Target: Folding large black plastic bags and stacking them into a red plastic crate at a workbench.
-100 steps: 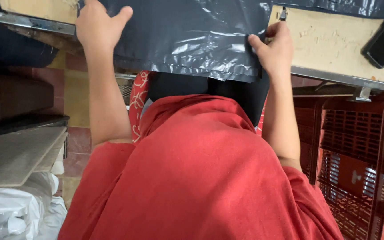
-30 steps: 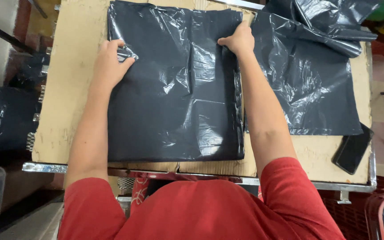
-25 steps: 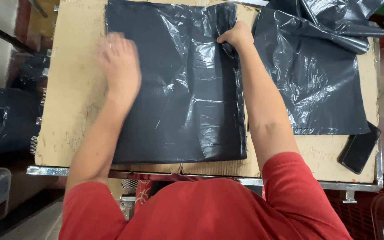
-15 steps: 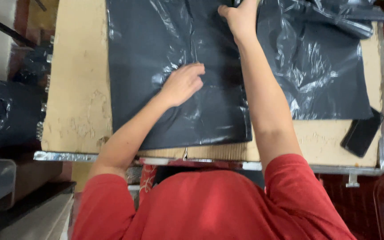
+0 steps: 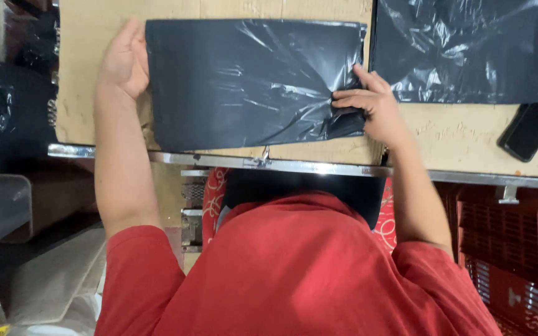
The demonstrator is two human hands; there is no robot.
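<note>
Plastic filled most of the tabletop: a folded black plastic bag [image 5: 250,84] lay flat on the cardboard-covered table [image 5: 456,140], stretched between the person's two hands. The left hand [image 5: 124,62] rested open and flat at the bag's left edge, fingers extended together along the side of the fold, holding nothing. The right hand [image 5: 372,106] sat at the opposite edge, its fingers [image 5: 350,99] closed in a pinch on the bag's lower right corner, where the plastic bunched into creases. Just beyond the right hand, further from the person, a second black plastic sheet [image 5: 462,53] lay spread on the table, its near edge close to the knuckles but apart from the folded bag. Well out to the side of the right hand, a dark phone [image 5: 530,127] lay tilted near the table's metal rim [image 5: 319,167]. Below that rim on the right stood a red plastic crate [image 5: 512,255]. Outward from the left hand, off the table, more crumpled black plastic [image 5: 4,112] was heaped. The person's red shirt [image 5: 300,274] filled the foreground.
</note>
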